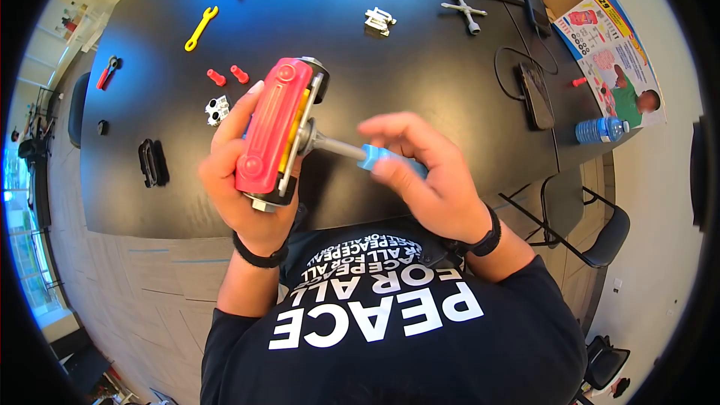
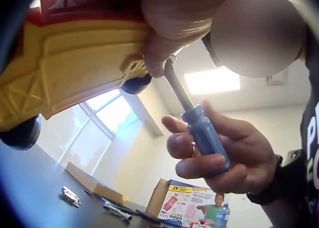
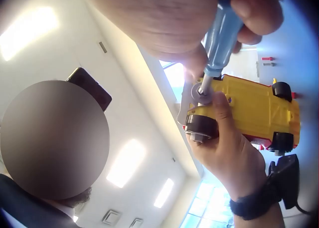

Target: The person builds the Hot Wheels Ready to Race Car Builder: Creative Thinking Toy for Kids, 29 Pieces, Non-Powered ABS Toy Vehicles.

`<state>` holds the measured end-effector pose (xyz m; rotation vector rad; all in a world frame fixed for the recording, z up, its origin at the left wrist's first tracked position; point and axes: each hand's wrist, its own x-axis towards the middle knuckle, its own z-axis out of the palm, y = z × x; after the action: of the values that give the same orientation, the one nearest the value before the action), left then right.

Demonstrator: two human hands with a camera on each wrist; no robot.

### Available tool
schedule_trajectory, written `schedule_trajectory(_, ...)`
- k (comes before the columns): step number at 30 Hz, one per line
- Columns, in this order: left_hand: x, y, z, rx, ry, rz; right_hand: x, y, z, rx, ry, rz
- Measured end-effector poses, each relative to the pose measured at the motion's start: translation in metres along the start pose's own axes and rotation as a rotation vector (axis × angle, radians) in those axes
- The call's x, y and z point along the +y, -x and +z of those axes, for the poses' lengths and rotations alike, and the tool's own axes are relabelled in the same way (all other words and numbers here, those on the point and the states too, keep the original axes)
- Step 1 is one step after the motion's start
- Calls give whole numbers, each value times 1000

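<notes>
My left hand (image 1: pixel 236 172) grips a red toy car (image 1: pixel 274 127) by its body, holding it up over the near side of the table. The car's yellow underside (image 3: pixel 254 108) and black wheels show in the right wrist view. In my right hand (image 1: pixel 427 161) is a screwdriver with a blue handle (image 2: pixel 207 141), pinched between thumb and fingers. Its grey shaft (image 1: pixel 337 147) points at the car's end, where the tip meets a round grey washer-like piece (image 3: pixel 201 92) between the wheels. The left thumb (image 3: pixel 224 116) presses on the underside close to that piece.
On the black table lie a yellow wrench (image 1: pixel 201 28), red pegs (image 1: pixel 238 74), white engine-like parts (image 1: pixel 217 110), (image 1: pixel 380 21), a black bracket-shaped part (image 1: pixel 153 163) and a grey cross wrench (image 1: pixel 465 10). To the right are a phone (image 1: pixel 535 96), a water bottle (image 1: pixel 600 130) and a printed box (image 1: pixel 611 52).
</notes>
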<state>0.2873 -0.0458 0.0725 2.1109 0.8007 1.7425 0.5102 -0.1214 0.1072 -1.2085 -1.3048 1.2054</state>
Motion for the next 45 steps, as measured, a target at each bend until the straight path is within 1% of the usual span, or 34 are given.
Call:
schedule_trajectory(1,1,0,3,68,31,-30,1,0,5,94,18,-128)
schedule_trajectory(2,2,1,5,134,64,-60,0,0,3,93,18,-127)
schedule_trajectory(3,-1,1,0,132,65,-62,-1,0,-2,22,-7,-87)
schedule_trajectory(4,-5,0,-8,41,6,3,-2,0,-6,-49,-33,-47)
schedule_trajectory(5,-8,0,-12,-51,-53,70,-3,0,-9,-47,-33,-46)
schedule_trajectory(7,-9,2,-12,-61,-64,70,-3,-2,-12,-151,-212,161)
schedule_trajectory(8,-10,2,-13,-71,-78,69,-1,-2,-7,-153,-212,160)
schedule_trajectory(10,-5,2,-10,-45,-93,60,9,-2,6,4,-134,-172)
schedule_trajectory(11,-3,2,-9,-20,-104,52,13,-4,-4,5,-133,-171)
schedule_trajectory(12,-3,2,-10,-21,-102,52,16,-8,-23,-231,-225,9)
schedule_trajectory(13,-4,1,-13,-76,-133,68,15,-10,-32,-466,-316,191)
schedule_trajectory(14,-5,1,-15,-131,-166,84,13,-8,-28,-465,-316,191)
schedule_trajectory(16,-2,1,-12,-117,-163,75,2,-3,-3,-193,-326,150)
schedule_trajectory(17,-1,1,-11,-103,-159,65,14,0,10,-57,-249,-56)
schedule_trajectory(18,-2,1,-12,-103,-159,65,12,-1,8,-57,-249,-56)
schedule_trajectory(20,-6,2,-14,-113,-191,104,7,-2,-5,-220,-255,68)
schedule_trajectory(21,-8,4,-14,-114,-190,103,8,-4,-12,-218,-256,69)
schedule_trajectory(23,-12,8,-15,-129,-115,103,11,-9,-23,-523,-422,288)
schedule_trajectory(24,-10,7,-14,-130,-115,104,11,-9,-23,-522,-422,287)
schedule_trajectory(26,-2,5,-11,-140,-146,74,11,-8,-20,-496,-542,342)
schedule_trajectory(27,-2,5,-9,-140,-146,74,13,-6,-11,-496,-542,342)
schedule_trajectory(29,-4,7,-7,-128,-90,80,19,-2,9,-76,-231,-93)
schedule_trajectory(30,-4,6,-9,-128,-90,79,20,-2,8,-76,-232,-91)
schedule_trajectory(32,-3,2,-13,-211,-68,70,22,-1,3,-125,-198,-80)
schedule_trajectory(33,-2,1,-11,-212,-67,71,20,0,0,-123,-199,-81)
schedule_trajectory(35,0,-2,-4,-149,32,52,11,1,-5,-294,-295,104)
schedule_trajectory(36,0,-2,-2,-150,33,54,8,1,-7,-292,-295,102)
schedule_trajectory(38,0,0,1,-165,34,86,6,1,-11,-401,-437,234)
schedule_trajectory(39,-1,1,0,-165,34,87,6,0,-13,-401,-438,233)
schedule_trajectory(41,-5,4,-4,-242,29,103,11,-1,-18,-527,-548,266)
schedule_trajectory(45,0,3,0,-230,92,92,19,-1,-19,-591,-620,266)
